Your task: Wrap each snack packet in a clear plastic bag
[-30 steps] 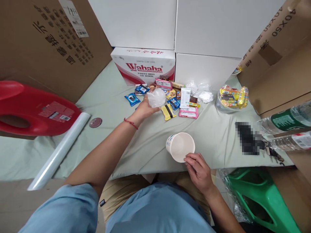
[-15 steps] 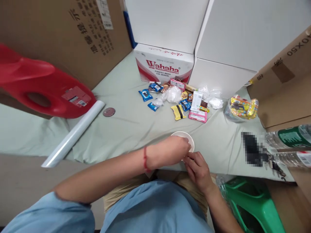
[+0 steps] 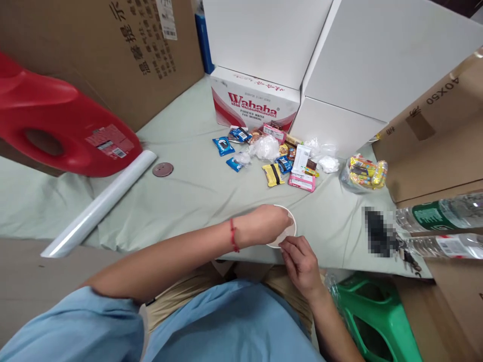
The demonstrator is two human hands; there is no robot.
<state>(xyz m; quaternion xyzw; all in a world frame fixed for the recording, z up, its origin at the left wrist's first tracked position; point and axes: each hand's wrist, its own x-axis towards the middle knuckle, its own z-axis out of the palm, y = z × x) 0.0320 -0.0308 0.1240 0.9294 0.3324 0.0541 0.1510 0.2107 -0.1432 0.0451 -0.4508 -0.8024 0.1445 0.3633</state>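
Observation:
A white round bowl (image 3: 293,232) sits near the front edge of the cloth-covered table, partly hidden under my left hand. Reaching in from the left, my left hand (image 3: 268,223) is bent over the bowl, fingers curled down toward its inside; whatever they hold is hidden. A red string bracelet (image 3: 234,235) circles that wrist. At the bowl's near right side, the fingertips of my right hand (image 3: 300,261) are pinched together on the rim.
Behind the bowl lies a pile of wrapped snacks (image 3: 273,151) before a Wahaba box (image 3: 256,100). A red jug (image 3: 71,125), white roll (image 3: 101,201) and brown disc (image 3: 163,169) are left. Bagged snacks (image 3: 364,173), bottles (image 3: 433,215) and keys (image 3: 409,261) are right; a green stool (image 3: 373,311) stands below.
My left hand has shifted slightly up and away from my right fingertips, uncovering more of the bowl's near side. My right hand stays at the rim. The whole view has turned a little.

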